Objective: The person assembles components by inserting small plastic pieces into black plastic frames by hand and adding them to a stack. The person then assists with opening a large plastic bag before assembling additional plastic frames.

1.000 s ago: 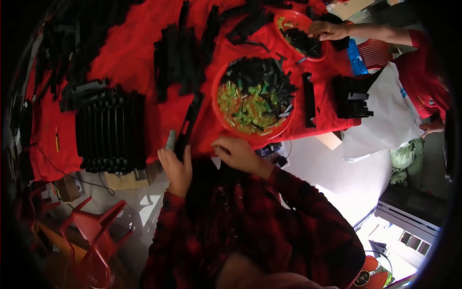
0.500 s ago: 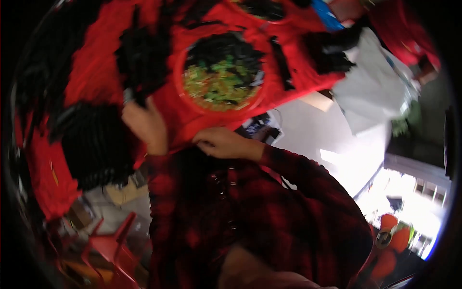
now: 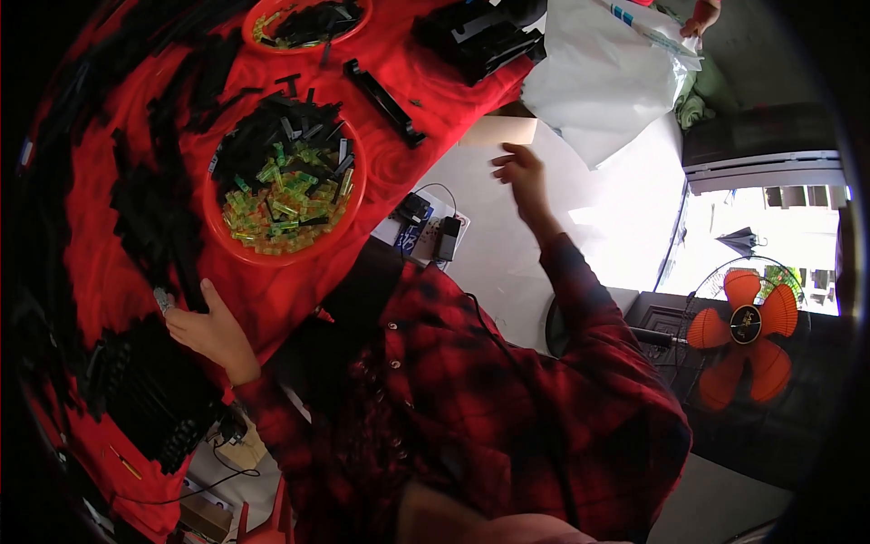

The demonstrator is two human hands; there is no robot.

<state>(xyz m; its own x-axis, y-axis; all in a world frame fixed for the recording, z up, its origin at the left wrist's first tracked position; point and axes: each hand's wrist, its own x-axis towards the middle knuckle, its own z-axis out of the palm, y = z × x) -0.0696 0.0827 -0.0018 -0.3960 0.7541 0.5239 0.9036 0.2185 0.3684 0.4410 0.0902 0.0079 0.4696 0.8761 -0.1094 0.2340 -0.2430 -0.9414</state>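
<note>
My left hand (image 3: 213,335) is low over the red cloth, its thumb raised apart from the curled fingers. At those fingertips is a small grey piece (image 3: 163,298), beside a heap of long black plastic parts (image 3: 149,222); its kind is too small to tell. My right hand (image 3: 526,186) is lifted away from the table, fingers apart and loosely bent, with nothing in it. Between my hands stands a round red basin (image 3: 215,231) of small yellow-green clear pieces and black strips. Black parts in rows (image 3: 159,399) lie nearest my left hand.
A second red basin (image 3: 362,27) and black trays (image 3: 476,41) are farther back. One long black part (image 3: 385,104) lies near the table edge. To the right are a white sack (image 3: 603,77), another person's hand (image 3: 702,16) and an orange-bladed fan (image 3: 745,326).
My right hand has left the table edge and swung out to the right. My left hand has moved nearer the rows of black parts. The view has turned, bringing the fan in fully.
</note>
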